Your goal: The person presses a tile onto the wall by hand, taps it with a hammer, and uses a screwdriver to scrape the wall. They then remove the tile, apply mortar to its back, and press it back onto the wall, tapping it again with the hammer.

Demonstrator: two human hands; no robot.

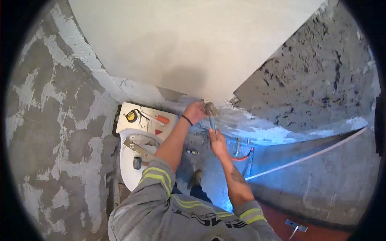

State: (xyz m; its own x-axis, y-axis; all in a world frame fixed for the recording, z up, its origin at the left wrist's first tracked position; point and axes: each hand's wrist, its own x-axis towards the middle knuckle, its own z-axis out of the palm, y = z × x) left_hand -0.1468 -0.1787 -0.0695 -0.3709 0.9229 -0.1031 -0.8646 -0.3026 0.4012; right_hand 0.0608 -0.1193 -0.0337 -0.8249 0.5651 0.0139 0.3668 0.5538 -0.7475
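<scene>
My left hand (194,113), with a black band at its wrist, is at a rough greyish lump (209,108) by the lower edge of the large pale wall panel (193,44). Its fingertips are partly hidden, so what it grips is unclear. Just below and to the right, my right hand (218,141) is closed around a thin grey tool (212,122). The tool points up toward the lump, near the left fingers.
On the left a white toilet (129,170) bears a tape measure (131,116), an orange-handled tool (162,119), a level (138,148) and a hammer (137,162). A red hose (240,159) and a long pale strip (305,154) are at the right.
</scene>
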